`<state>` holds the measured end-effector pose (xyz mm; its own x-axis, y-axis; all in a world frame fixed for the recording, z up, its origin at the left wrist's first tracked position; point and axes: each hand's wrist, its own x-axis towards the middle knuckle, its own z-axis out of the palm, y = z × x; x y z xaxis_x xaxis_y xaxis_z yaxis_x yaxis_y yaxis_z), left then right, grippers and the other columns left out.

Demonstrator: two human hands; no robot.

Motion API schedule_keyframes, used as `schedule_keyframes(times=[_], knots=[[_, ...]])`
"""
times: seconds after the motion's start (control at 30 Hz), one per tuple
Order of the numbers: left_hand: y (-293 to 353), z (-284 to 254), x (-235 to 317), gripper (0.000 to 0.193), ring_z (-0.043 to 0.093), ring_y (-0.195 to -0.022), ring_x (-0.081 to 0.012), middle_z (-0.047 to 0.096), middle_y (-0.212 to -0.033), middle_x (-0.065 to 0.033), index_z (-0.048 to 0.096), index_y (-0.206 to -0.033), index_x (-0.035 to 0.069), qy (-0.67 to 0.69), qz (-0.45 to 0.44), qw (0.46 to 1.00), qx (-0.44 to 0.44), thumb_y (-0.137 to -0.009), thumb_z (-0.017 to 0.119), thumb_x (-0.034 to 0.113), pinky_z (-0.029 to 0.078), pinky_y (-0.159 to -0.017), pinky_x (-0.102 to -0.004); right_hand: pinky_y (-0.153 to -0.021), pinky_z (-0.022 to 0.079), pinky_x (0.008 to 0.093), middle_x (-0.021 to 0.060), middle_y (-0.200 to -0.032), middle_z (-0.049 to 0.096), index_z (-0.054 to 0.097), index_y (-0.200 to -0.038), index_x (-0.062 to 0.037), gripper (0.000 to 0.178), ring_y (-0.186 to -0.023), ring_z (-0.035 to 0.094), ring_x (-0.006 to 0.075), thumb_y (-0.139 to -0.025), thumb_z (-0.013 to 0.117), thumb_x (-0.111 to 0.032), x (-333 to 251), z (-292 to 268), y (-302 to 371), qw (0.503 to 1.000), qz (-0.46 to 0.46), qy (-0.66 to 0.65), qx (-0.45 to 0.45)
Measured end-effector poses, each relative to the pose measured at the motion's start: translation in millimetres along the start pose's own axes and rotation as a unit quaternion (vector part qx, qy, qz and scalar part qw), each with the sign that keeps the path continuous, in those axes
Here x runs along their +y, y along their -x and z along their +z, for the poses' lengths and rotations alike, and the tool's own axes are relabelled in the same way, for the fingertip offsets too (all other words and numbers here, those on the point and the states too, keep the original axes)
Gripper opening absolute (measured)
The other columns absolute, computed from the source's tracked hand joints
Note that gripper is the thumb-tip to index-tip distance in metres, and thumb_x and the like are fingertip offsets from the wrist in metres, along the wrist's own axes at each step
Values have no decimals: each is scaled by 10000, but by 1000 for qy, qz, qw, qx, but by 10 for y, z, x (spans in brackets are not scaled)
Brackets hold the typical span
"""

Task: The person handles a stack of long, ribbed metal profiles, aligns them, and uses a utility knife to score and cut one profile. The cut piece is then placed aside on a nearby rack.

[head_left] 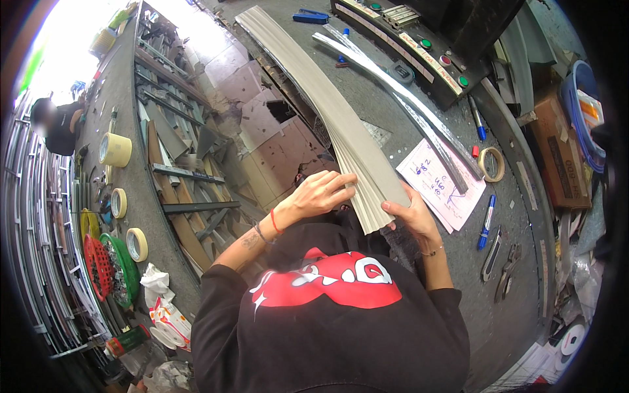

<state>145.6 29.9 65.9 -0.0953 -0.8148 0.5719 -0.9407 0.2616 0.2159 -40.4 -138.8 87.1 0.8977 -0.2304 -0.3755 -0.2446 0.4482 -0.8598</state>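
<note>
A long beige bundle of pleated sheet [341, 124], perhaps screen mesh, stretches from my body toward the far edge of the workbench. Its folds fan apart along the left side near me. My right hand [419, 217] grips the near end, thumb on top and the other fingers mostly hidden beneath. At the left edge, my left hand [322, 194] is closed with curled fingers on the loose folds; the fingertips are partly out of sight.
Right of the bundle lie silver metal strips [419, 105], written papers [445, 190], a tape roll [491, 164], a blue marker [487, 221], a utility knife [491, 254] and pliers [507, 272]. Metal profiles [190, 170] fill a rack at left. Another person [57, 124] stands far left.
</note>
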Motion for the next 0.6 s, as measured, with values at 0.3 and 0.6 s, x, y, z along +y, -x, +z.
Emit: schedule_keyframes(times=[0.3,0.6], knots=[[-6,-6,-35,268,589,-741,-225,543,-1120,-122,537,-897,55,55,-2,998,-36,-646,614,0,508,-663,-332,-463,418,225,68,-852,575,478,-1176,43,513,-601,543,99,-795,720,-201,-50,-59,-14,1000,-9,21,-5],[-12,44,-104,379,579,-824,-276,501,-1064,-136,478,-972,41,106,28,992,-67,-635,635,-31,502,-716,-353,-427,420,214,78,-875,585,454,-1228,73,567,-604,551,92,-791,719,-171,-23,-19,-7,1000,6,19,-18]])
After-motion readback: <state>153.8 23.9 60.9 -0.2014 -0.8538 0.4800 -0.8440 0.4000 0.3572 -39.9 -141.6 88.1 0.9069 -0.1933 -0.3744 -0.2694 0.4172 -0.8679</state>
